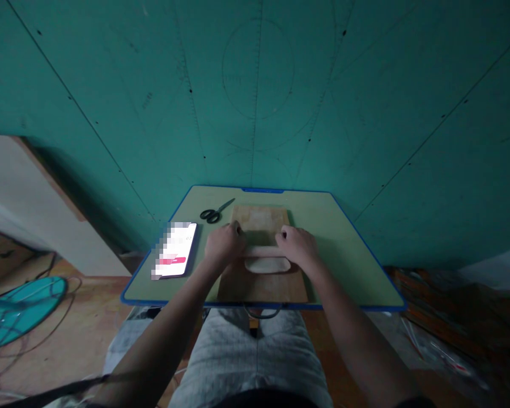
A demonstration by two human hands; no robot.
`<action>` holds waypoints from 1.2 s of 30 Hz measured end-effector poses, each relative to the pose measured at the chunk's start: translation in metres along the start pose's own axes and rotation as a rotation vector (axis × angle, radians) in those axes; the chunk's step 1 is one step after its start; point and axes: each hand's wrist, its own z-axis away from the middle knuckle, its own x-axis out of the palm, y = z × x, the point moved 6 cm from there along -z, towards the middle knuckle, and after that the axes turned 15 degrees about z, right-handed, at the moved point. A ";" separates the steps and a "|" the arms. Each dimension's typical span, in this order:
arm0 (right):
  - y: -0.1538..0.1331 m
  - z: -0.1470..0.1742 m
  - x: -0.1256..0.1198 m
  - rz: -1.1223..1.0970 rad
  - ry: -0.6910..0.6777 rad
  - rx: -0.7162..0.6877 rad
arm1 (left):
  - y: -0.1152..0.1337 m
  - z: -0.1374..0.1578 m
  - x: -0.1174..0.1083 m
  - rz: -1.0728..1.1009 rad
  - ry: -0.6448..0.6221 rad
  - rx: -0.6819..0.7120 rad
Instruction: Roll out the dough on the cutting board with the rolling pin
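Head view: the person's hands are clenched on the ends of a rolling pin (261,251) across the board (263,292).
The left hand (226,245) and right hand (298,245) leave the rolling pin's pale, straight middle bare; it looks stiff, fairly light and easy to turn, the ends being the natural hold. Just on its near side, on the board's near half, lies what looks like dough (267,266): a pale, flat, rounded oblong set crosswise. The dough is probably soft, easily dented and perhaps tacky, best taken from beneath at its near edge; whether the rolling pin touches it cannot be told.
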 end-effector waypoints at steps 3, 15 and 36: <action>0.000 -0.013 0.002 -0.023 -0.017 0.010 | -0.002 -0.010 0.001 0.004 -0.002 -0.021; -0.002 -0.007 0.001 0.021 -0.018 0.019 | -0.001 -0.009 0.004 -0.040 -0.050 -0.045; 0.000 0.085 0.009 -0.066 0.456 -0.098 | 0.012 0.087 0.004 -0.091 0.115 0.178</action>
